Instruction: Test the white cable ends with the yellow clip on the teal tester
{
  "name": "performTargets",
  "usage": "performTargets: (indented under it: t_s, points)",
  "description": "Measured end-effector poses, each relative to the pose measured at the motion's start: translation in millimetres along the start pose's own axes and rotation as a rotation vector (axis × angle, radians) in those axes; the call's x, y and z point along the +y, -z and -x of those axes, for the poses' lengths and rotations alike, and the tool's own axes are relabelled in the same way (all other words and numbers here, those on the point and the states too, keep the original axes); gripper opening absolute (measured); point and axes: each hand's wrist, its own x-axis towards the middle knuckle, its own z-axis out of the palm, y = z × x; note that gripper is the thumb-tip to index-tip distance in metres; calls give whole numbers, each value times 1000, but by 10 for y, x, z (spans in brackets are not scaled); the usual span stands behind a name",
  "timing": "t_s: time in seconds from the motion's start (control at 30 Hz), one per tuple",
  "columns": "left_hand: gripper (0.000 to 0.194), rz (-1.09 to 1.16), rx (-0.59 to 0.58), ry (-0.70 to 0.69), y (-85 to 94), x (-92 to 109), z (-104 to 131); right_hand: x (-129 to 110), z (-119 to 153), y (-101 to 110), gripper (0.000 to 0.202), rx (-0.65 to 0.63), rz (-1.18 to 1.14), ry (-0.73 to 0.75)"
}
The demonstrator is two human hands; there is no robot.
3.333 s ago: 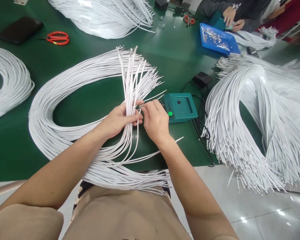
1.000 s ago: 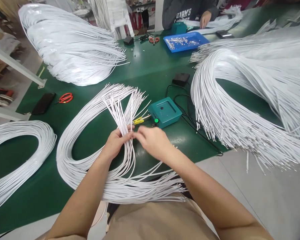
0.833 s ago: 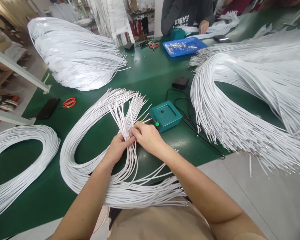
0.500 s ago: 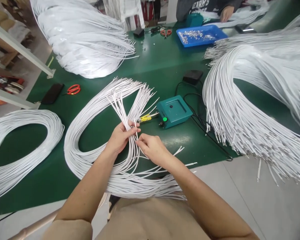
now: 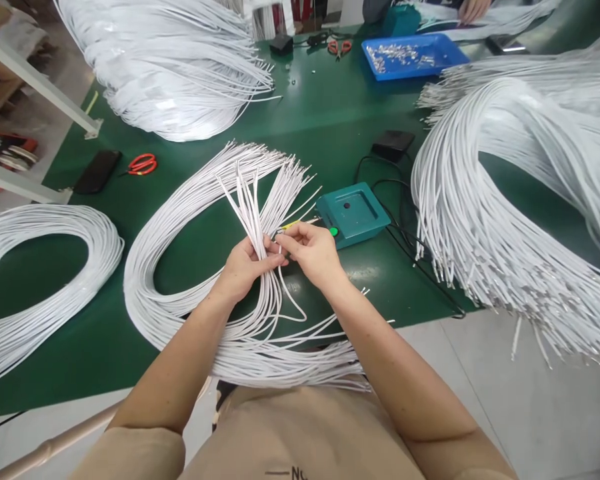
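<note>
My left hand [image 5: 247, 267] is closed around a bunch of white cables [image 5: 253, 217], whose ends fan out above it. Between its thumb and fingertips one single cable stands apart from the bunch. My right hand [image 5: 311, 252] pinches at the upper end of that single cable, close to the left fingertips; the tip itself is mostly covered by the fingers. Just behind the right hand sits a teal device [image 5: 353, 215] with a green button, and a yellow-handled tool [image 5: 293, 225] by it is partly hidden. A looped coil of white cables [image 5: 143, 267] lies under and around my hands.
More white cable bundles lie at the left [image 5: 105, 250], far left [image 5: 170, 80] and right [image 5: 450, 220]. Red-handled scissors [image 5: 143, 164], a black phone [image 5: 98, 172], a black pedal [image 5: 393, 144] and a blue tray [image 5: 415, 57] are on the green table. A co-worker's hand [image 5: 474, 10] shows at the back.
My right hand has moved up from below the left hand to the single cable's upper end, now covering part of the yellow-handled tool. The view has shifted slightly.
</note>
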Motion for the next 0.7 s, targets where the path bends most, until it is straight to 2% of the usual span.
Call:
performTargets:
  t_s: [0.2,0.3,0.4,0.5,0.6,0.7]
  points:
    - [34,40,38,5,-7,-10,-15,-24,63,-18,14,-23,-134,-44]
    - [34,8,66,-8,8,-35,-17,-20,90,-56,14,42,-159,-27]
    - [38,-10,48,3,12,-61,-15,1,103,-89,13,76,-149,-16]
    - [41,-18,42,-22,5,-87,-22,19,105,-108,13,52,-190,-22]
    - [40,-20,48,-48,3,-93,-35,38,100,-126,15,15,-306,-81]
    - [40,-34,50,-62,1,-69,-34,65,90,-143,16,2,-463,-202]
